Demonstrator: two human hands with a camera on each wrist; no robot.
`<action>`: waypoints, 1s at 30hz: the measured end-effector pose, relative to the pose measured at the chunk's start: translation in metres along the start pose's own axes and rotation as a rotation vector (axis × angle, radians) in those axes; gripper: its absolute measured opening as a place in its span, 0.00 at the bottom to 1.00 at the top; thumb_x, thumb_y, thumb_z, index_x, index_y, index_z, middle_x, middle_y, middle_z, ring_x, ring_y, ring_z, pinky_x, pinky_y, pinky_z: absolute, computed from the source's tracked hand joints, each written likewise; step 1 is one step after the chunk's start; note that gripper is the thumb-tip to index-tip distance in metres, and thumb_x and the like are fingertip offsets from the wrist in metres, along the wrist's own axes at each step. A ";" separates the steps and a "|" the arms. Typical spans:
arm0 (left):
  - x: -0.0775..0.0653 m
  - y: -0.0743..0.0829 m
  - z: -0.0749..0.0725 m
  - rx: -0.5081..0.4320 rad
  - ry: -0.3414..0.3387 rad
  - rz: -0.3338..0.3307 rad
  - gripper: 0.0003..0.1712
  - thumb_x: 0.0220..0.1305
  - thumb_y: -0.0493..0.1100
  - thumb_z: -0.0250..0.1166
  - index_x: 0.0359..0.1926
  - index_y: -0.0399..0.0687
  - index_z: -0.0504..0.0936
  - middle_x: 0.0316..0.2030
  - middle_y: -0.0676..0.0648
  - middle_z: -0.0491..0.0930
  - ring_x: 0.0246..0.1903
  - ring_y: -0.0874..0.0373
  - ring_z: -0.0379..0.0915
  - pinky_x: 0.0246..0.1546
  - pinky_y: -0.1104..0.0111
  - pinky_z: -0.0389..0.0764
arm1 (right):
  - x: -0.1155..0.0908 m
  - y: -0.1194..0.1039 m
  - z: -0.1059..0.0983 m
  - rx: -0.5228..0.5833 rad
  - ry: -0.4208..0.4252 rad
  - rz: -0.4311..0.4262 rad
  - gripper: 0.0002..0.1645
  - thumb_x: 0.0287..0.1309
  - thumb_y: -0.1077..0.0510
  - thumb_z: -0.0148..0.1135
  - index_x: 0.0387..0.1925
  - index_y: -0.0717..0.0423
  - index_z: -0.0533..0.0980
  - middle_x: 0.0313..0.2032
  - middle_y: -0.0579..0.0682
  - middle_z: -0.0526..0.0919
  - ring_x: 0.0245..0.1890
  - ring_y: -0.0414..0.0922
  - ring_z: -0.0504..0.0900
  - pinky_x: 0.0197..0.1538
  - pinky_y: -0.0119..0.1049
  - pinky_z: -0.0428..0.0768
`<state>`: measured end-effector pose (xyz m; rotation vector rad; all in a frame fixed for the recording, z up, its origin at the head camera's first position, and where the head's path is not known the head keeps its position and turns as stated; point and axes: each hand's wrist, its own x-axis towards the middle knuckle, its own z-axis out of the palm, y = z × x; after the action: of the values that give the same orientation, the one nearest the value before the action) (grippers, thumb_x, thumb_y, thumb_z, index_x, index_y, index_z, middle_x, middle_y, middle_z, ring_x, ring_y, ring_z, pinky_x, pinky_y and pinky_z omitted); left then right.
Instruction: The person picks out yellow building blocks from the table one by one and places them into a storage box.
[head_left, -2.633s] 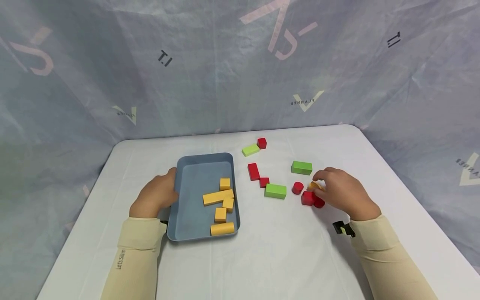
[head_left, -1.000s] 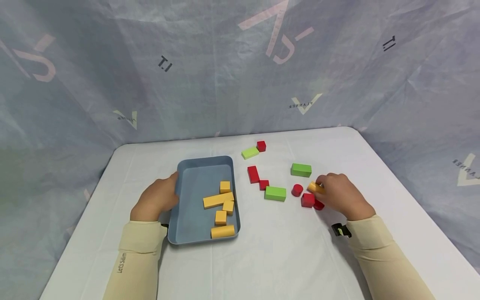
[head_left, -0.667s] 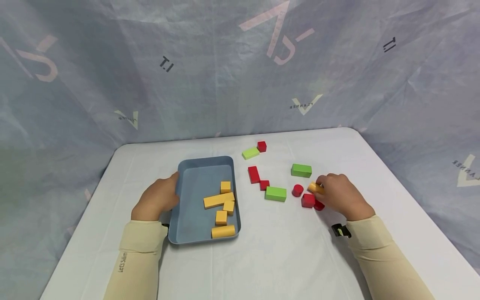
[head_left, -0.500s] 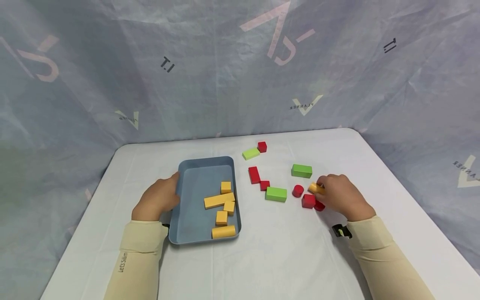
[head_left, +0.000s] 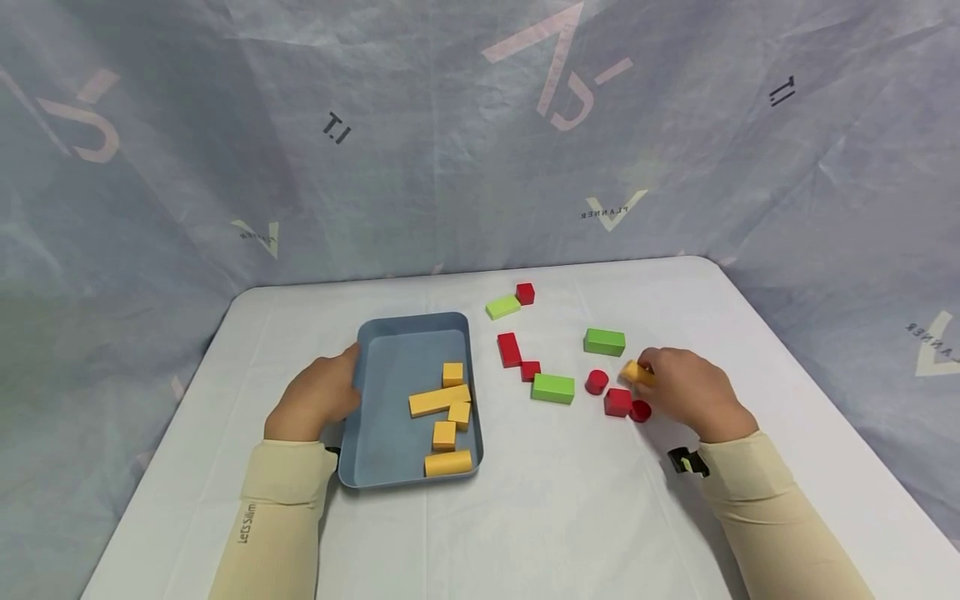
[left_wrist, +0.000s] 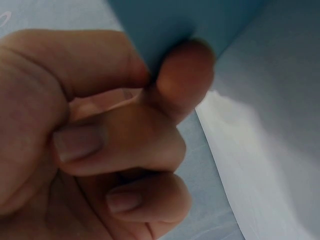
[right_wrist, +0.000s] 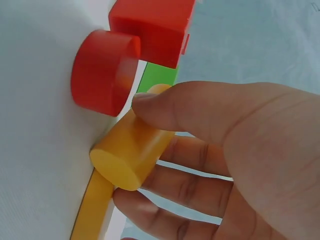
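Observation:
My left hand (head_left: 318, 398) pinches the left wall of a blue-grey tray (head_left: 393, 354); in the left wrist view, fingertip and thumb of that hand (left_wrist: 125, 115) close on the tray's edge (left_wrist: 185, 25). Over at the right, my right hand (head_left: 690, 392) holds a yellow cylinder (head_left: 636, 374) between thumb and fingers. The right wrist view shows the thumb lying across the cylinder (right_wrist: 130, 147), the fingers behind it. A flat yellow block (right_wrist: 93, 207) lies beyond its lower end. Close by are a short red cylinder (head_left: 641, 411) and a red cube (head_left: 618, 402).
Inside the tray, along its right side, are several yellow blocks (head_left: 438, 401). Between tray and right hand lie green blocks (head_left: 552, 388), another red cylinder (head_left: 597, 382) and red blocks (head_left: 509, 350). Farther back sit a light-green block (head_left: 503, 307) and a red cube (head_left: 526, 293).
My right fingers have closed on the yellow cylinder, and the hand has just shifted slightly right, uncovering more of the short red cylinder. The left hand and tray stay put.

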<state>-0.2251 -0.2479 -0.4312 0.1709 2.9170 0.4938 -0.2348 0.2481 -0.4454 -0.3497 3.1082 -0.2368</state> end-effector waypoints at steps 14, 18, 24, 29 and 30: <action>0.001 -0.001 0.000 0.001 -0.006 -0.005 0.42 0.54 0.30 0.55 0.69 0.32 0.49 0.56 0.29 0.69 0.43 0.46 0.73 0.40 0.50 0.75 | 0.001 -0.006 -0.005 -0.028 0.011 -0.039 0.18 0.50 0.52 0.68 0.42 0.56 0.78 0.30 0.49 0.80 0.25 0.45 0.72 0.27 0.44 0.76; 0.001 -0.001 0.000 0.004 -0.008 -0.009 0.42 0.54 0.30 0.55 0.69 0.32 0.49 0.57 0.29 0.69 0.43 0.46 0.72 0.40 0.50 0.75 | 0.002 -0.010 -0.008 -0.025 0.020 -0.042 0.17 0.50 0.52 0.67 0.42 0.54 0.78 0.29 0.48 0.79 0.25 0.45 0.71 0.26 0.43 0.75; 0.001 -0.002 0.000 0.005 -0.009 -0.003 0.41 0.54 0.30 0.54 0.69 0.32 0.49 0.56 0.29 0.69 0.42 0.47 0.72 0.40 0.51 0.74 | 0.001 -0.012 -0.011 -0.013 0.021 -0.048 0.16 0.51 0.51 0.66 0.41 0.54 0.78 0.28 0.48 0.79 0.24 0.44 0.71 0.25 0.42 0.74; 0.001 -0.002 0.001 0.005 -0.006 0.004 0.41 0.54 0.30 0.53 0.69 0.32 0.49 0.57 0.29 0.69 0.46 0.45 0.72 0.43 0.49 0.74 | 0.000 -0.013 -0.011 -0.008 0.031 -0.060 0.16 0.51 0.51 0.67 0.40 0.54 0.78 0.28 0.48 0.79 0.24 0.44 0.71 0.24 0.42 0.73; 0.001 -0.002 0.001 0.007 -0.005 0.005 0.41 0.54 0.30 0.54 0.69 0.32 0.49 0.57 0.29 0.69 0.46 0.45 0.72 0.43 0.49 0.74 | 0.000 -0.013 -0.011 -0.008 0.034 -0.063 0.16 0.51 0.51 0.67 0.40 0.54 0.78 0.28 0.48 0.79 0.23 0.44 0.71 0.24 0.42 0.73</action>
<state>-0.2265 -0.2491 -0.4328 0.1807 2.9141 0.4837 -0.2325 0.2370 -0.4323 -0.4495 3.1358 -0.2335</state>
